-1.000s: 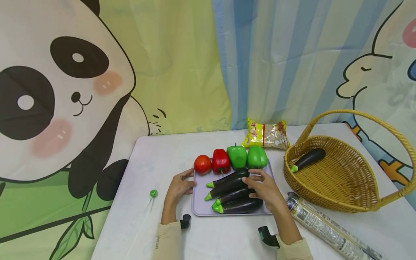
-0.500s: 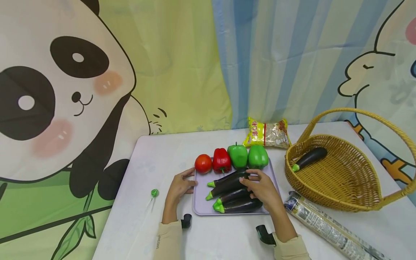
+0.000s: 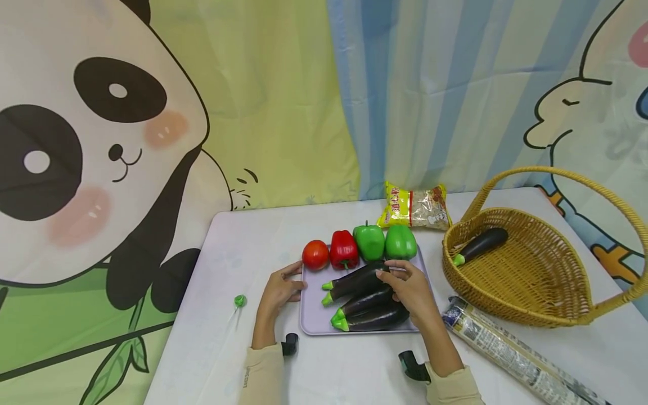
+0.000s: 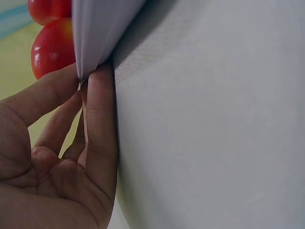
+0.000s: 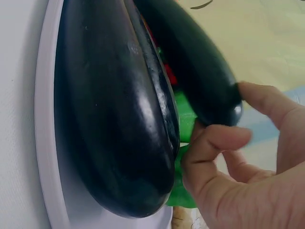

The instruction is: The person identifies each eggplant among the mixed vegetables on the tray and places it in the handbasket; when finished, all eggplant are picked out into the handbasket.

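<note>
My left hand (image 3: pixel 278 290) pinches the left rim of a lilac tray (image 3: pixel 315 320). In the left wrist view the thumb lies on one side of the rim and a finger on the other. Several dark eggplants with green caps lie on the tray. My right hand (image 3: pixel 414 291) pinches the rounded end of one eggplant (image 5: pixel 200 71), between thumb and fingers. Nearest the front rim is another eggplant (image 3: pixel 377 318). Along the back of the tray are a tomato (image 3: pixel 315 255), a red bell pepper (image 3: pixel 344 250), a green bell pepper (image 3: pixel 369 242) and a second green pepper (image 3: pixel 400 242).
On the right stands a wicker basket (image 3: pixel 536 270) with a tall handle and an eggplant (image 3: pixel 481 246) inside. A rolled, printed plastic-like tube (image 3: pixel 516 349) lies in front of it. Behind the tray is a yellow snack bag (image 3: pixel 415 207). A green lollipop (image 3: pixel 240 301) lies left.
The eggplant in my right hand has shifted slightly up, toward the back of the tray, and now overlaps the rearmost one. My left hand stays at the rim.
</note>
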`<state>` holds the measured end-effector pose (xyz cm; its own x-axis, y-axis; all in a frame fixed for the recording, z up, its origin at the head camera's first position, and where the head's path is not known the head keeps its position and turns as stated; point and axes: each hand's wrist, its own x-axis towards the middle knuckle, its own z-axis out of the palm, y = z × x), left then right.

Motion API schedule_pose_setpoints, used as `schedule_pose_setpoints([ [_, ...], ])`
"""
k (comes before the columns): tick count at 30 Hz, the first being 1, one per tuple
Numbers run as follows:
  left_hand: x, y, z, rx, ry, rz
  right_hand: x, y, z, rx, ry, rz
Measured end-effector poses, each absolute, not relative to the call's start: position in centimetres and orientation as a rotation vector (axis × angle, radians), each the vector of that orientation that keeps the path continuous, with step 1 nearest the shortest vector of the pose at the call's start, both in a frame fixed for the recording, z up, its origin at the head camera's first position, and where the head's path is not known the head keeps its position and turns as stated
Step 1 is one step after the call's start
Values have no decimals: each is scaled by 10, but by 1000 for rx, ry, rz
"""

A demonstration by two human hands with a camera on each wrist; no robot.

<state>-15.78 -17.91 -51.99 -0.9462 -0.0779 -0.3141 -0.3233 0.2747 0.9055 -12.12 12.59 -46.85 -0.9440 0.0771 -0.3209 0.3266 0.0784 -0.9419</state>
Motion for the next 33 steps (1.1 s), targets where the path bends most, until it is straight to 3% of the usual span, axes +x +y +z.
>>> schedule_pose_setpoints([
  [15, -157, -180, -521, -381, 2331, 1745, -123, 141, -468, 374, 1475, -2587],
  [33, -157, -180, -522, -372, 2324, 1773, -122, 167, -455, 395, 1224, -2828],
])
